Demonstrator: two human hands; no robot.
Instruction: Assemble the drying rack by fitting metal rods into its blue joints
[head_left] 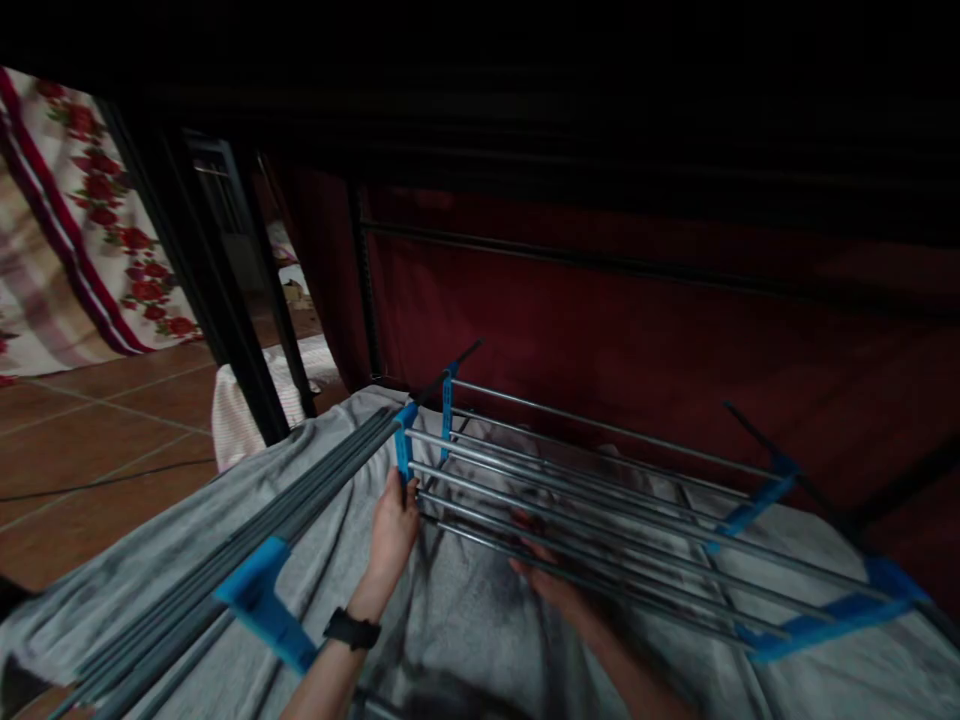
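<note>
A grey sheet [187,520] covers a bed, and on it lies a folding drying rack [600,490] of metal rods and blue plastic brackets. The left hand [391,535] closes its fingers on the blue bracket [403,450] at the rack's near corner. The right hand [551,580] reaches under the rods, its grip hidden, so its state cannot be told.

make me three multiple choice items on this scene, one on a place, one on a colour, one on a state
1. Where is the left hand?
A. at a blue bracket on the rack's near-left corner
B. on the floor tiles
C. on the curtain

2. What colour are the rack's plastic brackets?
A. red
B. blue
C. yellow

3. How does the right hand lie?
A. above the rods
B. clear of the rack
C. beneath the metal rods

Answers: 1 A, its fingers meet the bracket; 2 B, all are blue; 3 C, rods cross over it.
</note>
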